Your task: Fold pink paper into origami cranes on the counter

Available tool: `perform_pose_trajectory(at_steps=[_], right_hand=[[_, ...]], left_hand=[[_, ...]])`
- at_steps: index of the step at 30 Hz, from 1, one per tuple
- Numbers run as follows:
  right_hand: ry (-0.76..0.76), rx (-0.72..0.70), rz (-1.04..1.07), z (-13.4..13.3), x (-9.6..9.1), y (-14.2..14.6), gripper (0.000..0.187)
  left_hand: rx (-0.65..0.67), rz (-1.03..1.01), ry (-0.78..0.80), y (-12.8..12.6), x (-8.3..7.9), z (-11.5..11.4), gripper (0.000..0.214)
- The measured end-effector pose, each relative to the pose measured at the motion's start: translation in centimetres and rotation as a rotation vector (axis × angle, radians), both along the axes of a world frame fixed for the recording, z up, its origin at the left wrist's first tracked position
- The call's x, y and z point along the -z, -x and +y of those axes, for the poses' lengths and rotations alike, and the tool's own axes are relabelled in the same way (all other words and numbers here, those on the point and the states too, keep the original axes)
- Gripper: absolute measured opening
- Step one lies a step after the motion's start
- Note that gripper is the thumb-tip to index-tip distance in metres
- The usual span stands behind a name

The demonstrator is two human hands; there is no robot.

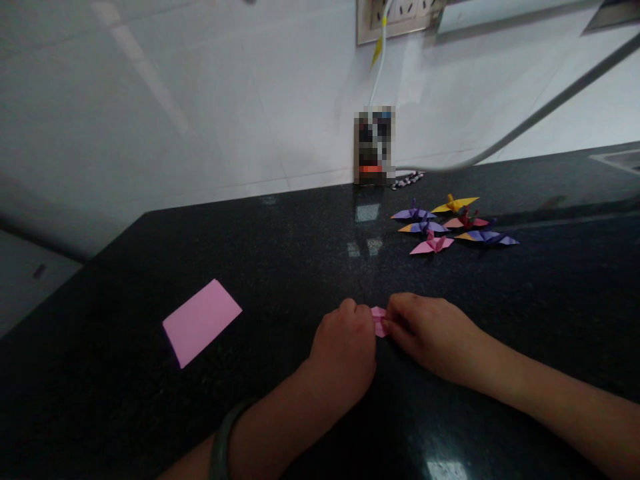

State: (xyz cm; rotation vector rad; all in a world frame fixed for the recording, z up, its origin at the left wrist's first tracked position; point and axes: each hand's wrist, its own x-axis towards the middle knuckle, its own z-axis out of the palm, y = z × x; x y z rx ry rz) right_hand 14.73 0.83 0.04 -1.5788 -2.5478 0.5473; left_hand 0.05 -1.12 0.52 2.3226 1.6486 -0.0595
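Note:
A small folded piece of pink origami paper (379, 323) lies between my two hands near the middle of the dark counter. My left hand (346, 343) is closed over its left end, with the fingertips hidden behind the knuckles. Pinched at the paper's right end are the thumb and fingers of my right hand (430, 333). Only the middle strip of the paper shows, with crease lines across it. Off to the left rests a pink sheet stack (203, 323). Several folded paper cranes (433, 243) in pink, purple, yellow and red stand together beyond my right hand.
The black speckled counter (280, 267) meets a white tiled wall (225, 120). A blurred-out upright device (374, 147) leans there, with a white cable (381, 73) running up to a wall socket (405, 10). A grey cord (540, 120) crosses at right.

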Motion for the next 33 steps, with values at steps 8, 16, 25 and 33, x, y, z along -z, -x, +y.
perform_pose_trajectory(at_steps=[8, 16, 25, 33], right_hand=[[-0.077, -0.089, -0.02, -0.3, 0.1, -0.5, 0.012], [-0.261, -0.486, -0.191, -0.8, 0.1, -1.4, 0.023], [-0.138, -0.453, -0.153, -0.8, -1.2, -1.5, 0.029], [-0.141, -0.457, -0.135, -1.0, -1.5, -1.5, 0.03]], left_hand=[[0.003, -0.039, -0.033, 0.3, 0.6, 0.0, 0.021], [-0.006, -0.067, -0.024, 0.2, 0.8, -0.1, 0.023], [0.118, -0.067, -0.112, 1.8, -1.7, -1.6, 0.028], [0.177, 0.186, -0.043, 0.5, -2.1, -2.5, 0.041]])
